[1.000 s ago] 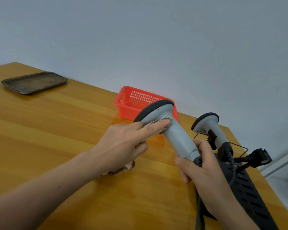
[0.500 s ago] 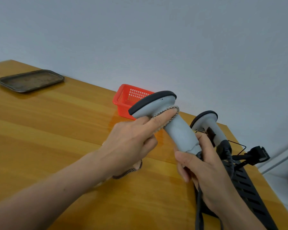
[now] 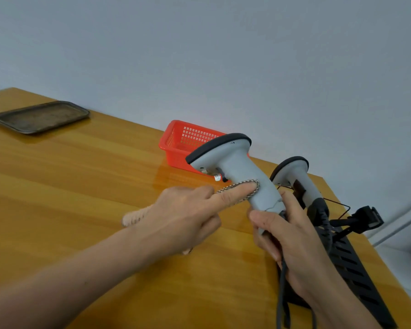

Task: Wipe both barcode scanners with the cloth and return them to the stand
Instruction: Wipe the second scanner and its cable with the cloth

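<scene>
My left hand (image 3: 183, 219) clutched the pale woven cloth (image 3: 134, 217), forefinger pinning it to the upright grey plastic scanner (image 3: 235, 162), above my gripping right hand (image 3: 292, 236).

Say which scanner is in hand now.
The nearer scanner, in front of the red basket: right hand grips its base, left hand presses the cloth on its handle. The other scanner stands behind, at the black stand.

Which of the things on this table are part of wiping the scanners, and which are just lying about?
In the job: grey handheld barcode scanner in right hand; second grey scanner on black slotted stand; pale woven cloth under left hand.
Lying about: red plastic basket; dark metal tray.
</scene>
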